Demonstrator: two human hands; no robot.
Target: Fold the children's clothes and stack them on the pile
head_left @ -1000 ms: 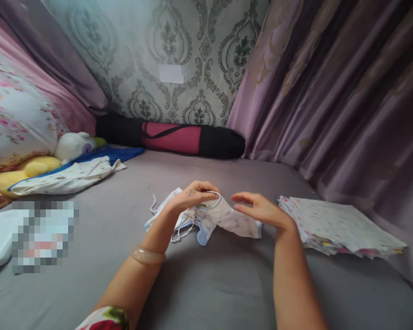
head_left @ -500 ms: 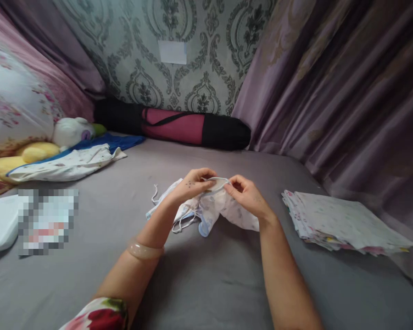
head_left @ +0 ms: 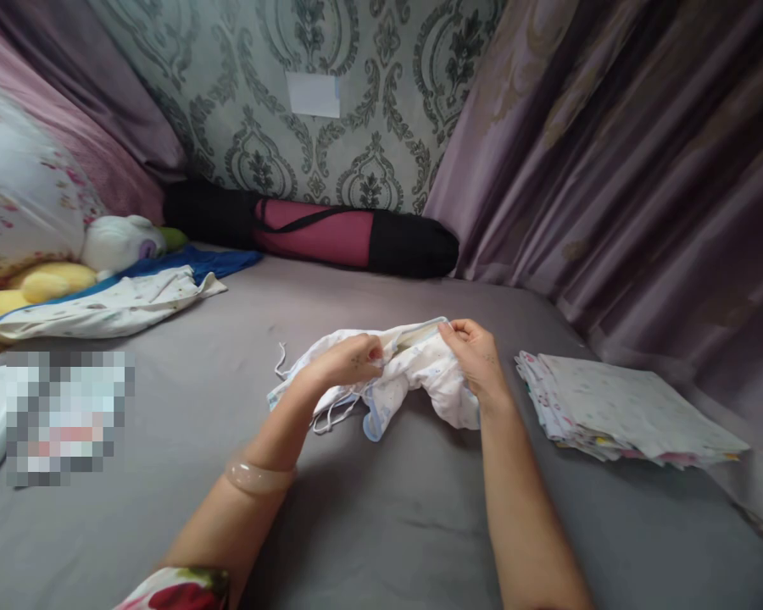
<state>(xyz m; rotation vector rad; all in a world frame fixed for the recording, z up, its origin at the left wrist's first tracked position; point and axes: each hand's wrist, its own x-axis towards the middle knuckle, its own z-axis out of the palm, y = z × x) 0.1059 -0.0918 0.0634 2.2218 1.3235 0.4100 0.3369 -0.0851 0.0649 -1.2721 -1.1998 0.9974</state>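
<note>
Head view, looking down at two bare forearms over a grey bed (head_left: 381, 525). The left hand (head_left: 347, 363) is closed in a pinch on the upper edge of a small white garment (head_left: 413, 373), fingers curled tight, wrist wearing a pale bangle (head_left: 258, 477). The right hand (head_left: 476, 356) pinches the same edge further right, fingers bent and narrow around the cloth. Between the two hands the edge is pulled fairly taut and lifted slightly; the rest of the garment sags in a crumpled heap onto the bed, with thin white ties (head_left: 283, 360) trailing out to the left.

Just right of the garment, apart from it, lies a flat stack of folded cloths (head_left: 629, 411), close to the purple curtain (head_left: 642, 186) that bounds the bed on that side. In front of the hands the grey sheet is bare up to a rolled red and black mat (head_left: 318, 233) against the patterned wall (head_left: 331, 127). To the left the sheet is bare as far as a spread white cloth (head_left: 108, 309), soft toys (head_left: 120, 241) and a floral pillow (head_left: 19, 195) along the left edge.
</note>
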